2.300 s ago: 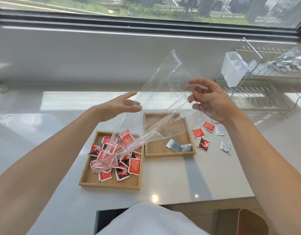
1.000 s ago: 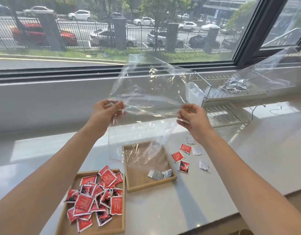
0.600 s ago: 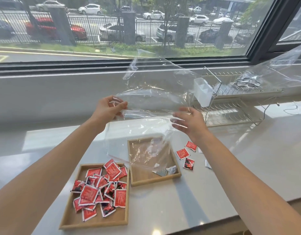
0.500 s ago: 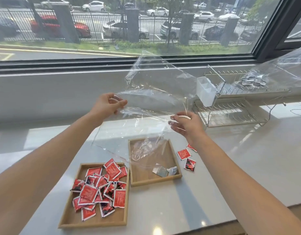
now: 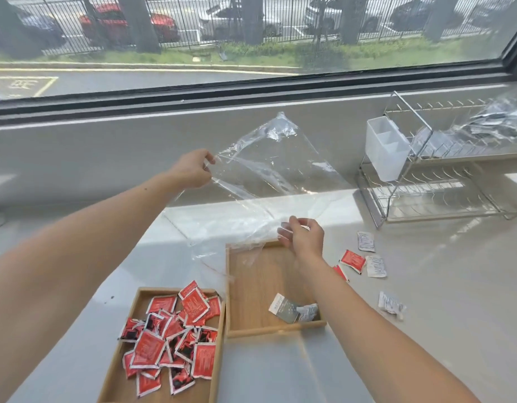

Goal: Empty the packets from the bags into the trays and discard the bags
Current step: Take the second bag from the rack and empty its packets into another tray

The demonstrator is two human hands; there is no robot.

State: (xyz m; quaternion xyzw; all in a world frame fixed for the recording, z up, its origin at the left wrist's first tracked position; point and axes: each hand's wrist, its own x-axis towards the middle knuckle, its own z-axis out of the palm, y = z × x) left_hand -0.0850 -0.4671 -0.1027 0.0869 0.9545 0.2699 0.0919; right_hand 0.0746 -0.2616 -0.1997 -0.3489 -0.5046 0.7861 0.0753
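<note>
Empty clear bag (image 5: pixel 268 175) stretched above surface (image 5: pixel 426 330): left hand (image 5: pixel 193 170) pinching upper corner, right hand (image 5: pixel 302 237) pinching lower edge over right tray (image 5: pixel 231 286). Risk: slack film drags across tray, flicks gray packets (image 5: pixel 292 309) out; loose packets (image 5: pixel 364 257) outside trays easily missed.

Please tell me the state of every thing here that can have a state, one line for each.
Clear plastic bag: empty, held up by both hands.
Left hand: pinching the bag.
Right hand: pinching the bag.
Left wooden tray: heaped with red packets.
Right wooden tray: nearly empty, two silver packets.
Loose packets: lying on the counter.
</note>
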